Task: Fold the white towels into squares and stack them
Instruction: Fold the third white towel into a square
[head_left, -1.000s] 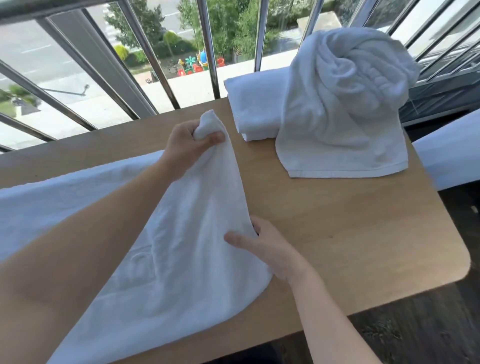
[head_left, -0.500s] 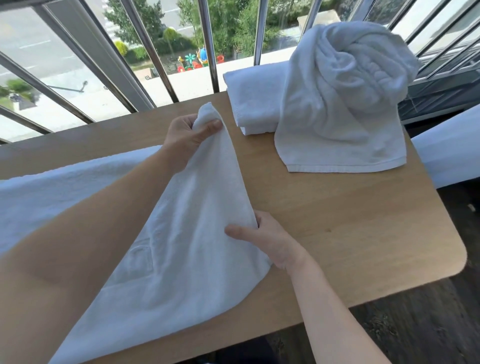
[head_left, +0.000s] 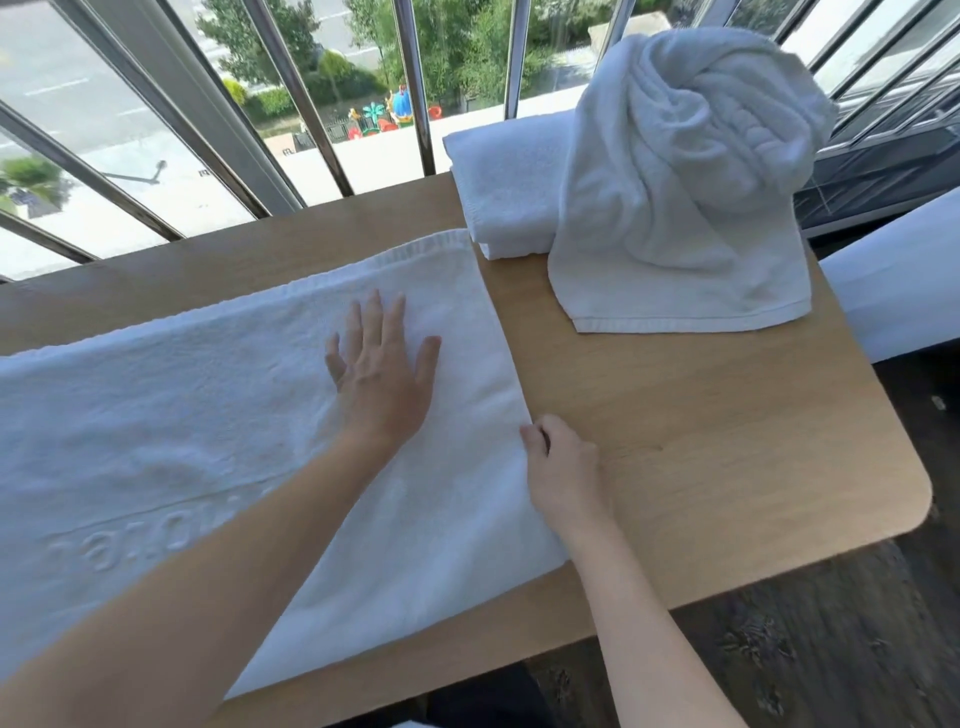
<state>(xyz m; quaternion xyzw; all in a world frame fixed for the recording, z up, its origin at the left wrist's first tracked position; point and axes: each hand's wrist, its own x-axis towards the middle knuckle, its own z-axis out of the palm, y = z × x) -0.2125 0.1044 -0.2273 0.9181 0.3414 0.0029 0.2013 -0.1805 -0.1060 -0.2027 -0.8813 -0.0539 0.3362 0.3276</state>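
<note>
A long white towel (head_left: 171, 415) lies flat across the wooden table (head_left: 727, 441), running off the left edge of view. My left hand (head_left: 382, 371) rests on it palm down with straight, spread fingers, near its right end. My right hand (head_left: 561, 467) grips the towel's right edge, its fingers curled at the hem. At the back right a folded white towel (head_left: 504, 187) lies on the table, and a crumpled white towel (head_left: 685, 171) is heaped partly on top of it.
Metal window bars (head_left: 415, 88) run along the table's far edge. White fabric (head_left: 898, 280), perhaps a bed, lies beyond the table's right side. The table's rounded front right corner (head_left: 909, 519) stands over dark floor.
My left hand has let go of the raised towel corner and laid it down; the towel now lies flat. That hand now presses on it. My right hand stays at the right edge.
</note>
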